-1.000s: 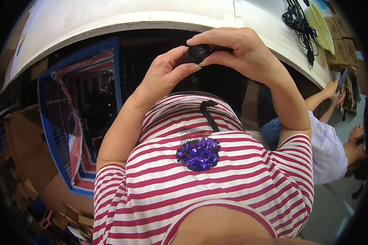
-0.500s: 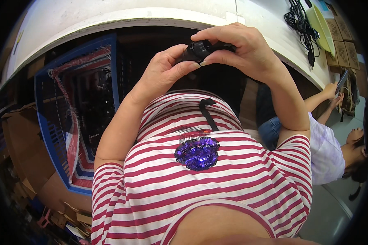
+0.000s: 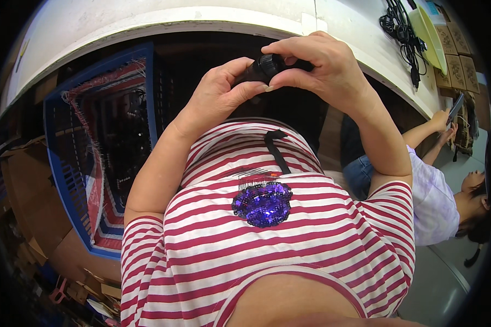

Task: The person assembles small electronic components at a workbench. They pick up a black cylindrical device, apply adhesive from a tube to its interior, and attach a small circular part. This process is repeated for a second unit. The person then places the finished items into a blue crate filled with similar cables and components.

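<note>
Between my two hands, over my lap and just off the table edge, is a black flashlight-like cylinder [image 3: 268, 64] with a ribbed ring round its middle. My left hand [image 3: 229, 84] is closed round its left end, thumb below and fingers above. The right end is held by my right hand [image 3: 316, 62], whose index finger arches over the ring while the thumb presses from below. Both thumb tips nearly meet under the ring. My fingers hide parts of both ends.
A white table [image 3: 202, 16] runs along the front. On it at right lie black cables [image 3: 401, 32], a pale green basin [image 3: 428, 41] and brown boxes [image 3: 463, 71]. To my left stands a blue basket [image 3: 65, 174] with a striped liner and dark pieces. Another person [image 3: 433, 185] works at right.
My right index finger and thumb have shifted slightly over the ring, with the finger more bent. The left hand keeps its grip in nearly the same place.
</note>
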Available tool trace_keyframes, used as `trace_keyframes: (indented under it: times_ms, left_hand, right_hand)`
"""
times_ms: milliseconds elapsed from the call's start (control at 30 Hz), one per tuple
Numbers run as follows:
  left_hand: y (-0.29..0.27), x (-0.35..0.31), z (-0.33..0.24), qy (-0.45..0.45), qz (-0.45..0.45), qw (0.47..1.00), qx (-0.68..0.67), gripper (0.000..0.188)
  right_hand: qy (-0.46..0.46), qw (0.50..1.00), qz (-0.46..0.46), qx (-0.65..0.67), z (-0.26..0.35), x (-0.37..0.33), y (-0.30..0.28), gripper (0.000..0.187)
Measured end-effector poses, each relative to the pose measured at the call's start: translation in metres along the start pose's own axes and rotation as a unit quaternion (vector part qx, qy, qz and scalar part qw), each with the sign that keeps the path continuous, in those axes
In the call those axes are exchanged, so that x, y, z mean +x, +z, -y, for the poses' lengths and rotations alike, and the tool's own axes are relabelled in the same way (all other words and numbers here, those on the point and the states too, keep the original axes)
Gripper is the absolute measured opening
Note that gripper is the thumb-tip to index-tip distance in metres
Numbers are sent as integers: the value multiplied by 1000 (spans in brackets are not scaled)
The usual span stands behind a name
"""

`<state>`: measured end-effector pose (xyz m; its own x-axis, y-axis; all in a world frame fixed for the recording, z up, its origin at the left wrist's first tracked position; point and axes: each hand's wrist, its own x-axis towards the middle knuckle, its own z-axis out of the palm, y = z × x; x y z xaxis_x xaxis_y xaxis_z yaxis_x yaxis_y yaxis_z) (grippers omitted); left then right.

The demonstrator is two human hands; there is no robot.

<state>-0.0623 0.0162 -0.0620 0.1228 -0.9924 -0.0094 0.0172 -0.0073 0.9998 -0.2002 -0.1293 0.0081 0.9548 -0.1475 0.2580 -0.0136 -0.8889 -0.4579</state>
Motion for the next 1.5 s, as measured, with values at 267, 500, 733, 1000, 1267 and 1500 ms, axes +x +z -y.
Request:
trace_keyframes:
  times_ms: [267,500,733,1000,1267,1500]
  left_hand:
    - [4,1,1,-5,-12,1000,-3,18]
    - [-1,3,6,7,-4,1000,-20,17]
    - [1,5,3,-37,31,999,-23,18]
    - [1,6,4,-20,16,1000,-1,18]
    - [1,5,3,2,9,999,31,17]
    - [7,3,3,31,-43,995,87,21]
  right_hand:
    - [37,999,17,-19,0,-3,3,41]
    - [7,998,47,52,-3,0,-3,37]
    - [55,992,105,-33,0,-3,-10,38]
    - [3,998,-13,67,-4,-6,5,36]
    - [31,999,-15,30,7,-5,4,36]
    - [67,996,-3,-56,12,-3,5,42]
